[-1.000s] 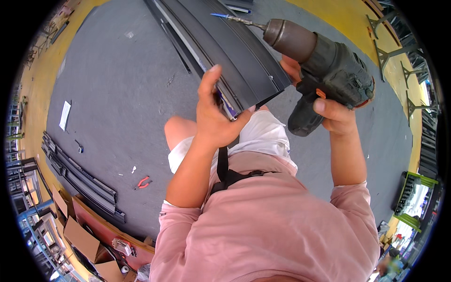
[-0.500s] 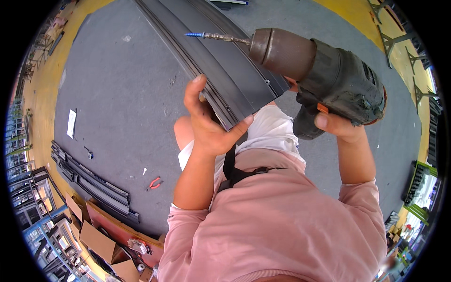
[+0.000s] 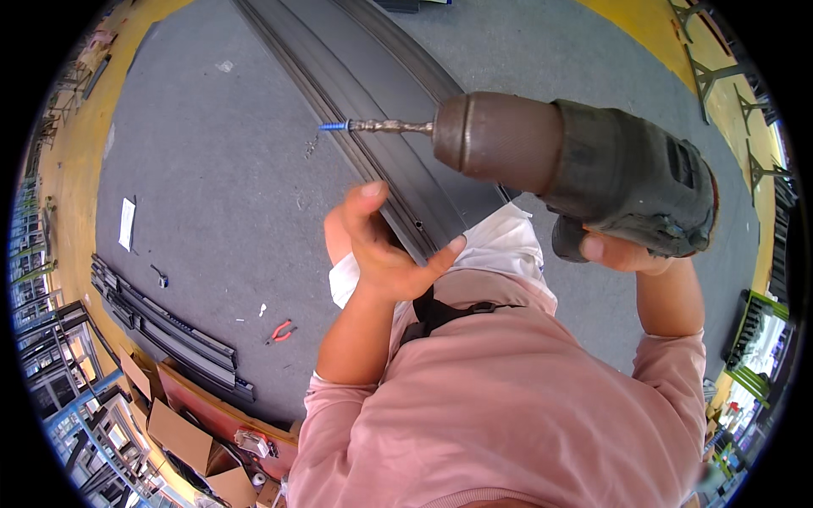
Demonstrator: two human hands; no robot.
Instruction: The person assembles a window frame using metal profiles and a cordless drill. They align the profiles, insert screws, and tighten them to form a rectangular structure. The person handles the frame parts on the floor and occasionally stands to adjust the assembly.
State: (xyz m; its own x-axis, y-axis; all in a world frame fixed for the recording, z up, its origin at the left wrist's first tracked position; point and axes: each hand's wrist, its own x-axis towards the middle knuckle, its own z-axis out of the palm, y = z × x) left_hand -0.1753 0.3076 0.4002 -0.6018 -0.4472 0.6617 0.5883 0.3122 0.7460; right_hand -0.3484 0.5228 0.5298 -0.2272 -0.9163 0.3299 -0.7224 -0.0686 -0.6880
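Observation:
A long dark grey metal profile (image 3: 398,110) slants from the far side down to my lap. My left hand (image 3: 391,254) grips its near left corner, thumb along the end and fingers at the side edge, beside a small hole. My right hand (image 3: 627,252) holds a worn black cordless drill (image 3: 627,169) by the handle; its fingers are mostly hidden behind it. The drill points left across the profile. On the tip of its long bit (image 3: 391,126) sits a blue screw (image 3: 335,126), which appears above the profile's left edge; whether it touches cannot be told.
Red-handled pliers (image 3: 281,331) lie on the grey floor mat (image 3: 203,195) to the left. Beyond them are a stack of dark profiles (image 3: 178,330), a white paper slip (image 3: 127,223) and a small blue-and-black item (image 3: 159,276). Cardboard boxes (image 3: 179,433) stand at the lower left.
The drill with the screw has come nearer to me, its tip slightly left. My left hand and the profile's near end have also shifted toward me and a little right.

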